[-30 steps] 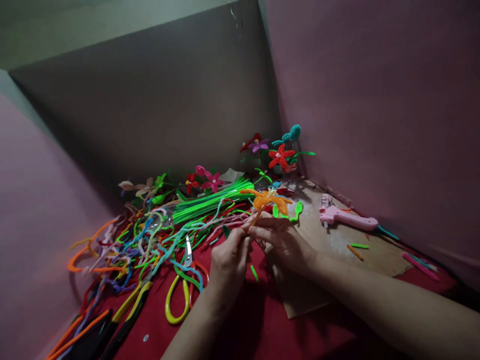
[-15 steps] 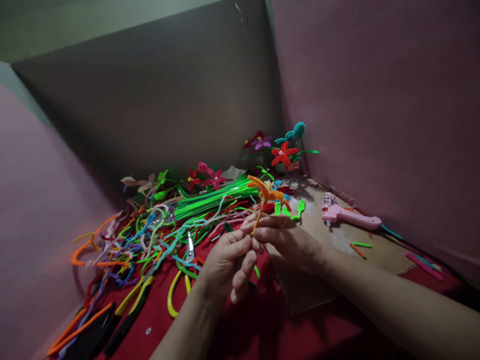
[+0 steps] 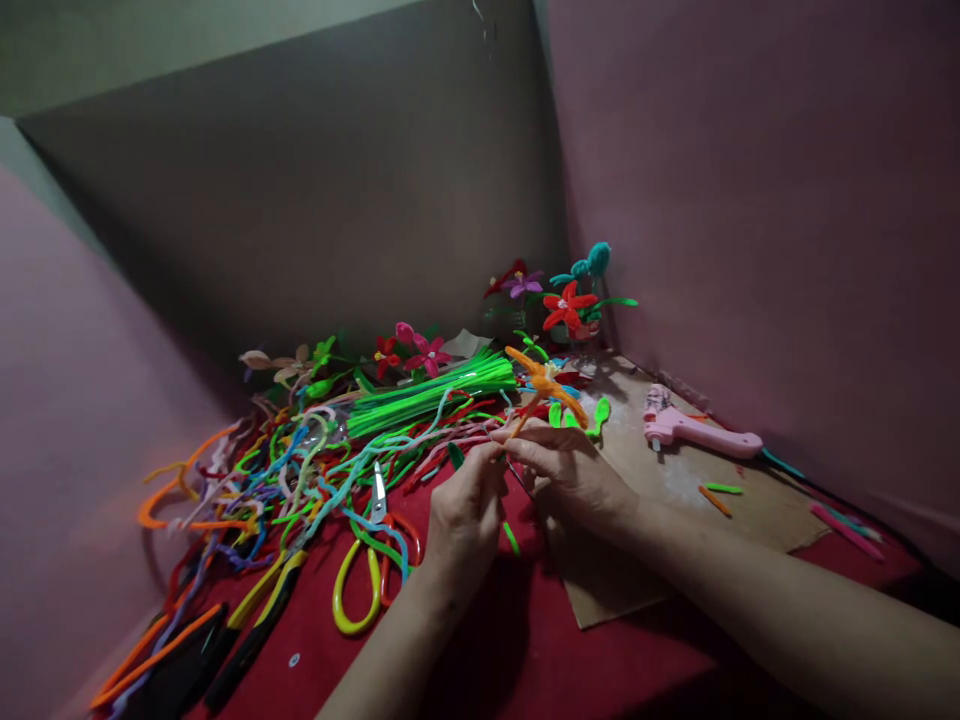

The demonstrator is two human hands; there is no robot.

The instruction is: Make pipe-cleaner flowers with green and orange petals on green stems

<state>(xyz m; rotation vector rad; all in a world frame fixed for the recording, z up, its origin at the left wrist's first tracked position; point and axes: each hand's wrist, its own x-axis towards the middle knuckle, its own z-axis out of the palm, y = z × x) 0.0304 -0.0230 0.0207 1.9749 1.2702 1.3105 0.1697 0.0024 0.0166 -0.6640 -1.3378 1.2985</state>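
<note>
An orange pipe-cleaner flower (image 3: 545,385) stands tilted above my hands, its thin stem running down between my fingers. My right hand (image 3: 574,472) is closed in a pinch on the stem just below the petals. My left hand (image 3: 466,515) is closed too, its fingertips meeting the stem's lower end beside the right hand; what else it pinches there is too small to make out. A short green piece (image 3: 511,538) lies on the red cloth under my hands.
A tangle of coloured pipe cleaners (image 3: 300,470) and a green bundle (image 3: 431,392) fill the left. Yellow-handled scissors (image 3: 360,580) and pliers (image 3: 259,620) lie near the front. Finished flowers (image 3: 566,305) stand at the back corner. A pink glue gun (image 3: 697,432) rests on cardboard (image 3: 675,520).
The orange flower has turned and tipped between my fingers. My left hand's fingers, spread downward half a second ago, have closed back up against the stem.
</note>
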